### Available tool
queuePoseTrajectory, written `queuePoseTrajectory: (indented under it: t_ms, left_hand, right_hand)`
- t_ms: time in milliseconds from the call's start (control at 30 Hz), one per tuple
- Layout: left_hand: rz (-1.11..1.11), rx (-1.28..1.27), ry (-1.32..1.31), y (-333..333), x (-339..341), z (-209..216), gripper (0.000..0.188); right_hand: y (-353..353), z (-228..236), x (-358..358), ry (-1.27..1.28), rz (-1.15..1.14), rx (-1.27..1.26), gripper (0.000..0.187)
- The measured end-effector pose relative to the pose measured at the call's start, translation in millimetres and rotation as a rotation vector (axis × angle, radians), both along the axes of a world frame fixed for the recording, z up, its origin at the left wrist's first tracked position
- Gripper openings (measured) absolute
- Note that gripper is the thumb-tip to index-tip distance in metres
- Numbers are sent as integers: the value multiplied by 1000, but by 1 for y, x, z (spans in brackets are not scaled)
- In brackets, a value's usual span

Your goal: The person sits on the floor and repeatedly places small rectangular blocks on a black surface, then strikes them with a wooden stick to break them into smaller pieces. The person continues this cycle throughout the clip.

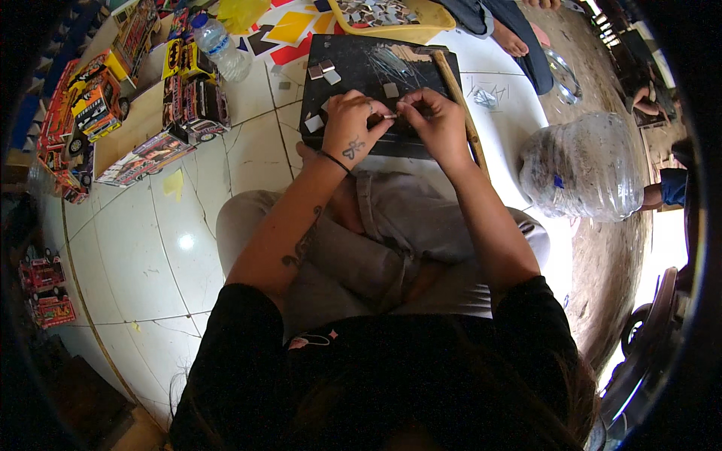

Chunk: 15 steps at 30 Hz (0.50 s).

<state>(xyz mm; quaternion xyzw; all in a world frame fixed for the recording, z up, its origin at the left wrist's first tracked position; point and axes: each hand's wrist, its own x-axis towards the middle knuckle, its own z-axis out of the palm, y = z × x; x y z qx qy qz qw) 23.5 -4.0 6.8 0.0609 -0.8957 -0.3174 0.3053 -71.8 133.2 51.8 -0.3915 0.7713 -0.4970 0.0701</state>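
Note:
Over a low black board (320,52), my left hand (350,129) is closed in a pinch on a small thin piece (389,116), pale and seen nearly edge-on. Close beside it, my right hand (436,126) has its thumb and forefinger pressed together; what lies between those fingertips is too small to make out. Small square pieces (331,76), some brown and some pale, are scattered on the board near my left hand. Beyond my fingers lies a loose bunch of thin wires (397,63). A wooden stick (461,101) runs along the board's right side.
A yellow basin (421,33) full of small squares stands behind the board, near another person's foot (511,39). Coloured sheets (289,28) and a water bottle (226,54) lie at back left. Toy trucks (197,105) occupy the left; a plastic-wrapped bundle (583,167) sits right.

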Motion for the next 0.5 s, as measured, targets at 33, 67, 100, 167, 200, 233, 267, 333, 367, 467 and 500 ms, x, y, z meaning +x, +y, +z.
queuePoseTrajectory:
  t_ms: [33,67,100,167,200,233,267,333,367,467,500]
  left_hand:
    - [3,-3,5,0,0,0,12]
    - [8,-4,4,0,0,0,12]
    - [6,-7,12,0,-1,-1,12]
    - [5,-9,15,-1,-1,-1,12]
    - [6,-11,12,-1,-1,-1,13]
    - [7,-12,8,-1,-1,-1,13]
    - [13,-23,29,-4,-6,0,13]
    - [27,-30,17,-4,-6,0,14]
    - [32,-35,23,-4,-7,1,14]
    - [14,-15,-22,-4,-8,2,15]
    - [14,-3,-24,-4,-7,3,15]
  right_hand:
    - [0,-1,0,-3,-10,14,9]
    - [0,-1,0,17,3,4,9]
    - [0,-1,0,31,5,5,9]
    - [0,-1,-1,65,14,8,9]
    - [-1,0,-2,85,20,9,9]
    - [0,1,-1,104,26,11,9]
    - [-3,3,-4,143,45,3,8]
    - [-5,6,-6,197,72,10,8]
    - [-5,7,-6,209,78,44,8]
    - [-5,10,-9,179,76,98,8]
    - [-5,10,-10,127,72,79,8]
